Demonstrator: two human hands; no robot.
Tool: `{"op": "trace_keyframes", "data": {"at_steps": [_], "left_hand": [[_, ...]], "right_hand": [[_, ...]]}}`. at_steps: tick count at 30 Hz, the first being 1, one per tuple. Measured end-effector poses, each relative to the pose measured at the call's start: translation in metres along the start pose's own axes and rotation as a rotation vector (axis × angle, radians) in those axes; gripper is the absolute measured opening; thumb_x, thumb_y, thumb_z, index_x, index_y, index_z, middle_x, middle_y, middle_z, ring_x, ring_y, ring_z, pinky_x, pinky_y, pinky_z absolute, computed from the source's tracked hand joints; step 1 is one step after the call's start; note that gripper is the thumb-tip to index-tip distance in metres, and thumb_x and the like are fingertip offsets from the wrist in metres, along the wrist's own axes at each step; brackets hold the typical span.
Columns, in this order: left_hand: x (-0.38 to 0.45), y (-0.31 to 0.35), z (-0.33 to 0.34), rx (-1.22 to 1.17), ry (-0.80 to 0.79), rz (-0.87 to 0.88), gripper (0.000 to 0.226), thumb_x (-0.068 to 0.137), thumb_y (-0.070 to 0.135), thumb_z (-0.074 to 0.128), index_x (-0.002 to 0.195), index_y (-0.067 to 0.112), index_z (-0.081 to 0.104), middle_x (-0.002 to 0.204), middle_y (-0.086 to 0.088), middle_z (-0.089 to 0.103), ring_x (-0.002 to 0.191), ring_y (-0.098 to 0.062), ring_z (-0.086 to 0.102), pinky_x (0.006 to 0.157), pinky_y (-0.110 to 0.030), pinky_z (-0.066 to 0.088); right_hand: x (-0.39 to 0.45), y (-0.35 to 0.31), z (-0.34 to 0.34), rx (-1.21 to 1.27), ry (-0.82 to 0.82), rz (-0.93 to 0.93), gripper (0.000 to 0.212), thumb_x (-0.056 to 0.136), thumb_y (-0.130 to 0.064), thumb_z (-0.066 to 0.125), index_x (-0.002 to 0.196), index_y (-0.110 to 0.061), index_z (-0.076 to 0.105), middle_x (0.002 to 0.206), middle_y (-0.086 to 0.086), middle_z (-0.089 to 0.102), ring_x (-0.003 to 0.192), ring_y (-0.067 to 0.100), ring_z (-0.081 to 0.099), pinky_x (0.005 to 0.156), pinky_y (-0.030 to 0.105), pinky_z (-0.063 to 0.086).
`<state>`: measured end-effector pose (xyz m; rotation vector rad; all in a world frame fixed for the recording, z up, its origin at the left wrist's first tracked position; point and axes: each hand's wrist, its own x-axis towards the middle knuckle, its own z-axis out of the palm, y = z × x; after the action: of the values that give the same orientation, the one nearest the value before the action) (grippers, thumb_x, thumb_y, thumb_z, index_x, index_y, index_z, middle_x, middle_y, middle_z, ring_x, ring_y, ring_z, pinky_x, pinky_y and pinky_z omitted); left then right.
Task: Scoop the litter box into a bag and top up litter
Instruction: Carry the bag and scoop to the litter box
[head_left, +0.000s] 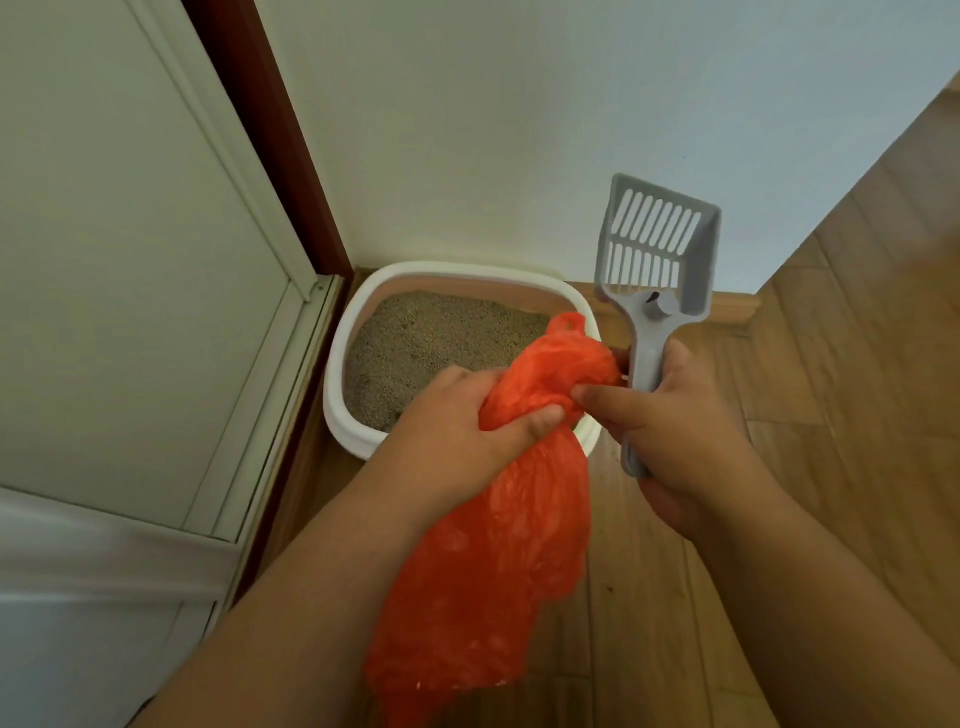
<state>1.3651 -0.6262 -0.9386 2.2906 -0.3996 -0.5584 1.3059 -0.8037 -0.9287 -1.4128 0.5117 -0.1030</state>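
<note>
Both hands are busy above the near edge of the box (347, 332): the left hand (462, 415) clutches the bunched neck of the bag (498, 545), while the right hand (675, 415) grips the scoop (655, 244) handle and pinches the bag with thumb and forefinger. Best to spread the bag's mouth wide and keep it close beside the litter (441, 338) before the scoop dips, so nothing spills on the floor (857, 364).

Lighting even, soft, moderately bright; source not visible. Weak diffuse shadows below the left hand (467, 415). No glare. Slight overall softness and smearing. Wide-angle distortion: door frame (270, 135) far left of that hand bows at the edges.
</note>
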Motion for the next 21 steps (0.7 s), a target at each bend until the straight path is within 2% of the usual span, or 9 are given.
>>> {"op": "trace_keyframes", "data": {"at_steps": [2,5,8,11,13,14,16,18,21], "left_hand": [[0.0,0.002,-0.001,-0.014,-0.042,-0.031,0.05,0.072,0.079,0.065,0.106,0.044,0.059,0.105,0.015,0.045,0.1,-0.006,0.054,0.092,-0.04,0.054],[0.0,0.002,-0.003,0.003,-0.093,-0.047,0.068,0.06,0.07,0.084,0.118,0.046,0.057,0.108,0.017,0.048,0.102,-0.007,0.056,0.093,-0.041,0.054],[0.0,0.001,-0.003,-0.111,-0.11,-0.035,0.077,0.055,0.06,0.093,0.12,0.05,0.055,0.108,0.02,0.064,0.098,-0.001,0.064,0.089,-0.036,0.058],[0.0,-0.003,-0.003,-0.17,-0.117,-0.026,0.077,0.06,0.071,0.083,0.126,0.048,0.054,0.109,0.021,0.069,0.096,0.001,0.068,0.086,-0.032,0.06],[0.0,-0.004,-0.003,-0.196,-0.112,-0.004,0.062,0.072,0.081,0.065,0.124,0.048,0.058,0.106,0.018,0.072,0.092,0.0,0.071,0.085,-0.035,0.061],[0.0,-0.004,-0.003,-0.218,-0.085,-0.007,0.052,0.08,0.079,0.057,0.121,0.047,0.062,0.103,0.016,0.073,0.09,-0.002,0.071,0.086,-0.038,0.061],[0.003,-0.006,-0.001,-0.236,-0.008,-0.002,0.037,0.096,0.065,0.048,0.113,0.039,0.068,0.097,0.01,0.074,0.089,-0.008,0.071,0.088,-0.045,0.058],[0.007,-0.007,0.0,-0.2,0.032,0.042,0.031,0.103,0.047,0.049,0.1,0.025,0.07,0.092,0.002,0.071,0.086,-0.016,0.069,0.084,-0.048,0.057],[0.01,-0.007,0.0,-0.143,0.088,0.091,0.028,0.105,0.035,0.051,0.089,0.019,0.068,0.088,0.007,0.063,0.079,-0.006,0.061,0.077,-0.036,0.051]], "right_hand": [[0.004,0.002,0.0,0.029,0.03,-0.013,0.039,0.084,0.011,0.073,0.108,-0.016,0.06,0.104,0.007,0.074,0.099,0.022,0.074,0.08,0.034,0.062],[0.008,0.003,-0.001,0.025,0.078,-0.019,0.03,0.086,0.002,0.075,0.106,-0.013,0.059,0.104,0.011,0.073,0.098,0.025,0.074,0.083,0.038,0.062],[0.011,0.006,-0.001,-0.116,0.075,0.026,0.029,0.089,-0.024,0.077,0.111,-0.015,0.061,0.1,0.006,0.075,0.085,0.02,0.076,0.066,0.031,0.062],[0.011,0.007,0.003,-0.16,0.025,0.103,0.026,0.091,-0.04,0.072,0.11,-0.024,0.062,0.098,-0.002,0.077,0.078,0.013,0.076,0.058,0.025,0.058],[0.012,0.007,0.004,-0.184,0.007,0.105,0.02,0.093,-0.036,0.071,0.105,-0.023,0.063,0.094,0.002,0.077,0.077,0.017,0.075,0.059,0.031,0.061],[0.013,0.007,0.004,-0.188,0.009,0.102,0.018,0.094,-0.032,0.072,0.103,-0.021,0.062,0.093,0.004,0.077,0.078,0.02,0.075,0.062,0.035,0.063],[0.014,0.006,0.003,-0.174,0.007,0.1,0.017,0.093,-0.025,0.073,0.103,-0.02,0.061,0.095,0.003,0.076,0.085,0.022,0.076,0.074,0.04,0.065],[0.014,0.006,0.003,-0.144,-0.007,0.099,0.019,0.093,-0.022,0.073,0.107,-0.02,0.061,0.098,0.001,0.076,0.089,0.02,0.076,0.079,0.04,0.064],[0.011,0.005,0.005,-0.091,-0.003,0.102,0.023,0.092,-0.027,0.073,0.111,-0.023,0.061,0.099,-0.001,0.077,0.088,0.016,0.077,0.073,0.034,0.063]]}}
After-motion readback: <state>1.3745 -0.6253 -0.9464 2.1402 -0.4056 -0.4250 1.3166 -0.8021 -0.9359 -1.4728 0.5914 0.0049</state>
